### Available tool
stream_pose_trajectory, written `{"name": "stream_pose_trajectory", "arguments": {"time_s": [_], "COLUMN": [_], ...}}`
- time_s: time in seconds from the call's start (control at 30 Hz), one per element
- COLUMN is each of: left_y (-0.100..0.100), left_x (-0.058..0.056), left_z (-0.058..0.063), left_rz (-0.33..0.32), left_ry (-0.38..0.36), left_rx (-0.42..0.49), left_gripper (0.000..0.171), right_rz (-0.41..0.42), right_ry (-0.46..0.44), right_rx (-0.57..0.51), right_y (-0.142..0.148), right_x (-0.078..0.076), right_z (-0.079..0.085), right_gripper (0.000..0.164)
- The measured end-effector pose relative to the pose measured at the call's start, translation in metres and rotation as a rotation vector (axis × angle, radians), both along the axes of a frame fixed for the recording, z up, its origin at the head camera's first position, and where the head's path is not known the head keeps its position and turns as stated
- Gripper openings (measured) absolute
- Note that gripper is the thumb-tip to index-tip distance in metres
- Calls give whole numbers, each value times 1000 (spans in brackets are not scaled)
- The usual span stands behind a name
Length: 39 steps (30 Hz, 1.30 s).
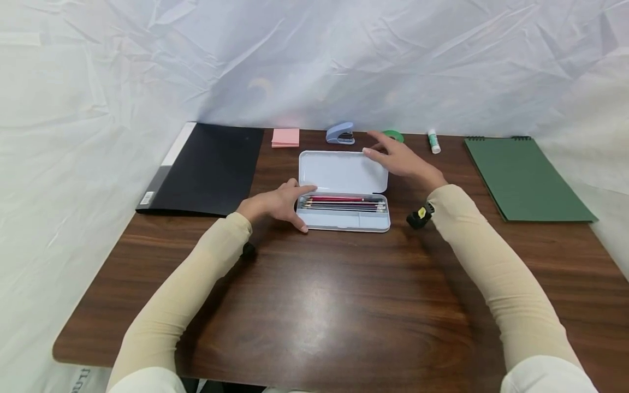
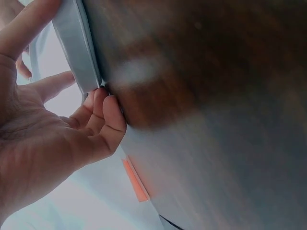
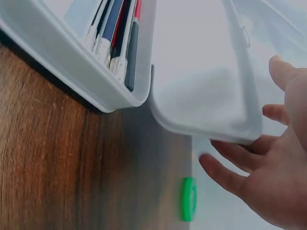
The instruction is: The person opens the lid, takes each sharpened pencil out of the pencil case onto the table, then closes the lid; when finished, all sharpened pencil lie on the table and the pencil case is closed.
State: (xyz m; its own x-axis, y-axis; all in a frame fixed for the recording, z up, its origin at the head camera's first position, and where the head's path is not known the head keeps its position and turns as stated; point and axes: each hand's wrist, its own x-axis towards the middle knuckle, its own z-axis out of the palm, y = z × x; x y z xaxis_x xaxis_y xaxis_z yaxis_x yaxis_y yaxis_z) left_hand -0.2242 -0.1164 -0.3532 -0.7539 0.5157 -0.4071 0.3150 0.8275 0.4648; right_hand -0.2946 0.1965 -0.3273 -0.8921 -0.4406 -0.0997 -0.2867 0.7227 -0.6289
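Note:
A white pencil case (image 1: 331, 219) lies on the table with its lid (image 1: 339, 170) raised at the back. Several pencils (image 1: 344, 200) lie side by side in its rear compartment. My left hand (image 1: 281, 203) grips the case's left end, thumb at the front corner and index finger reaching over the side. In the left wrist view, the other fingers (image 2: 112, 112) curl by the end wall. At the lid's upper right corner is my right hand (image 1: 400, 159), fingers spread. The right wrist view shows some of its fingers (image 3: 228, 177) behind the lid's edge, with the thumb apart from it.
Behind the case stand pink sticky notes (image 1: 285, 137), a light blue stapler (image 1: 340, 133), a green tape roll (image 1: 394, 136) and a glue stick (image 1: 433, 141). A black folder (image 1: 216, 169) lies left, a green spiral notebook (image 1: 530, 180) right. White sheeting (image 1: 314, 60) backs the table.

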Motion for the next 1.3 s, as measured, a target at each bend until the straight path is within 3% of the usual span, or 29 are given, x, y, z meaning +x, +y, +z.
{"name": "stream_pose_trajectory", "arguments": {"time_s": [0.27,0.4,0.6,0.83,1.3], "left_y": [2,2,3,2,3], "left_x": [2,4,5,5,5], "left_z": [-2,-1,1,2,3], "left_rz": [-9,-10,-8,-10,-5], "left_ry": [6,3,-2,-10,-24], "left_rx": [10,12,7,2,4], "left_gripper": [107,108,108,107,106], "right_rz": [55,132,244,363,400], "right_ry": [216,274,271,229,309], "right_rx": [14,-24,-1,138,299], "right_y": [-11,-16,-22,-32,-47], "right_x": [24,39,56,68,73], "right_z": [14,19,10,-6,-14], "right_gripper": [76,74,65,51,41]}}
